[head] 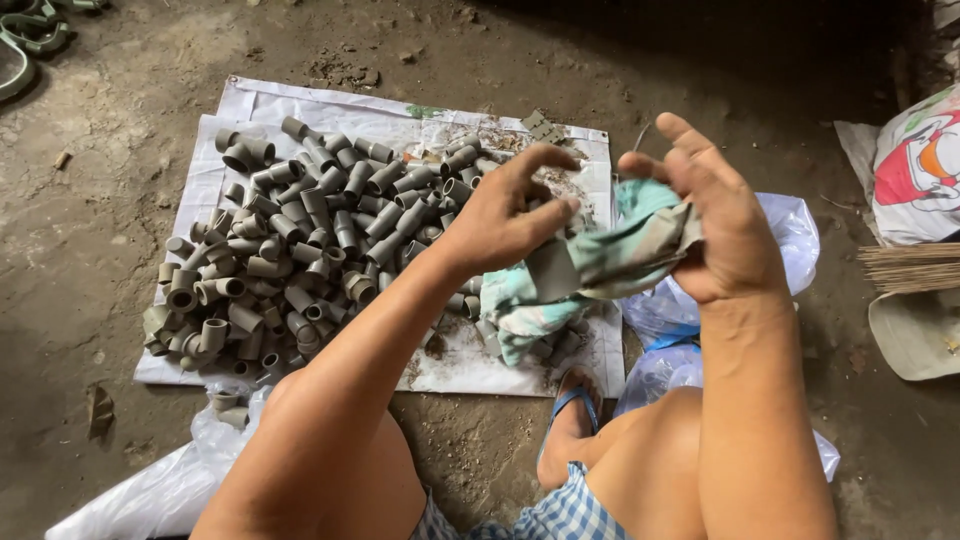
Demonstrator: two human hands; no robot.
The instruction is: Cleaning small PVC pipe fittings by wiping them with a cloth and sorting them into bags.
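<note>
Pile of grey pipe fittings point(300, 250) fills left and centre of white sheet point(250, 105); no gap through it. Bare dirt floor point(90, 230) open at far left, across top of frame. Hanging cloth point(590, 265) blocks centre. Clear plastic bags point(790, 225) at right centre. Right edge crowded: printed sack point(915, 170), broom bristles point(910, 265). Sandalled foot point(570, 420) bottom centre.

Both hands, left hand point(500, 220) and right hand point(725, 225), grip a teal rag point(610, 255) over a white sack sheet point(250, 105) heaped with grey pipe fittings point(300, 240).
</note>
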